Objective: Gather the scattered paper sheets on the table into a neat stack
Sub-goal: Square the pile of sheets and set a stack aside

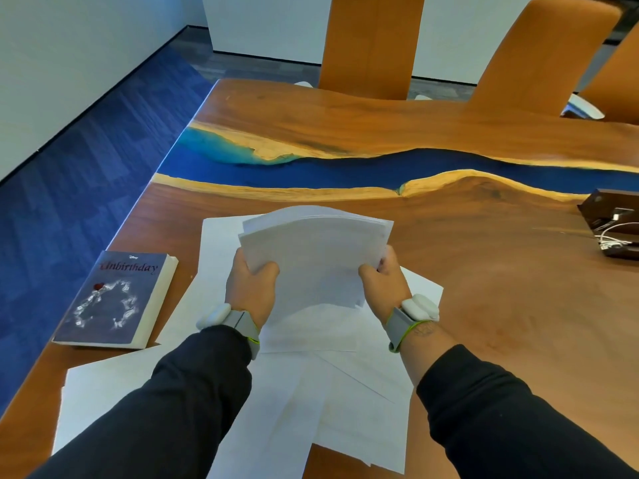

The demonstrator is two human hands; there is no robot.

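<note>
Both hands gripped one bundle of paper above the table.
Loose sheets [311, 402] lay nearest; above them left hand [250, 288] and right hand [385, 288] clamped the paper stack [314, 257] by its sides. Book [116, 299] left, wooden table [484, 288] beyond.

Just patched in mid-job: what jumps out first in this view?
A bundle of sheets is held up at centre, the left hand and right hand gripping its sides. Loose sheets lie fanned out on the table beneath them. A blue resin river runs across the wood beyond, and a book lies at the left edge.
</note>
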